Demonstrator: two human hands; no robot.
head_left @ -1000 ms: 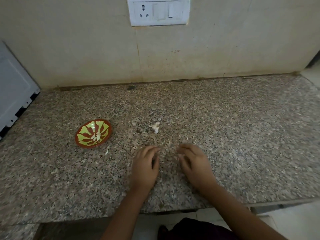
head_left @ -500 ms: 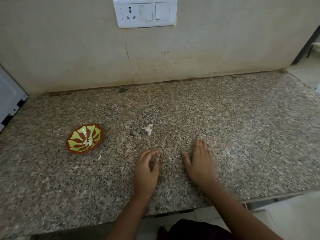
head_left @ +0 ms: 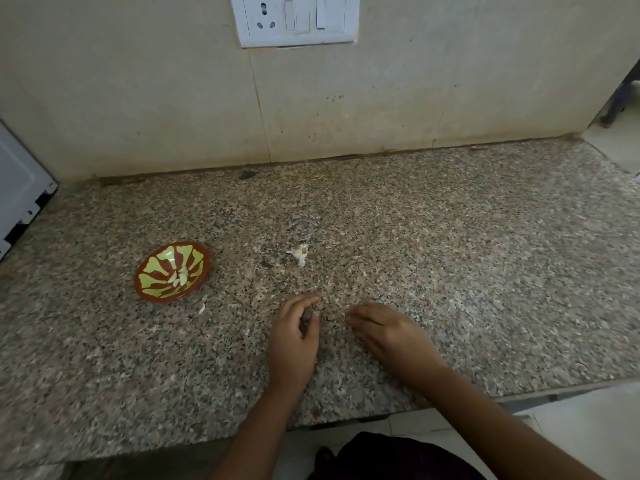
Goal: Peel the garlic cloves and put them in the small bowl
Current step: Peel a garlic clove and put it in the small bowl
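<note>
Left hand (head_left: 294, 337): you cupped it, lower centre; contents unclear.
Right hand (head_left: 388, 332): curled just beside; contents unclear.
Small bowl (head_left: 152, 292): left, held cloves (head_left: 180, 276).

Speckled granite countertop (head_left: 450, 271), polished with a dull sheen. Glazed, glossy small bowl (head_left: 152, 296). Matt, stained wall tiles (head_left: 138, 98). Smooth white plastic switchboard (head_left: 298, 19).

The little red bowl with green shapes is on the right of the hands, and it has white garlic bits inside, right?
Not quite. The small red bowl with green shapes sits on the speckled granite counter to the left of the left hand and the right hand, not to the right. The head view shows this. It does have white garlic bits inside.
</note>
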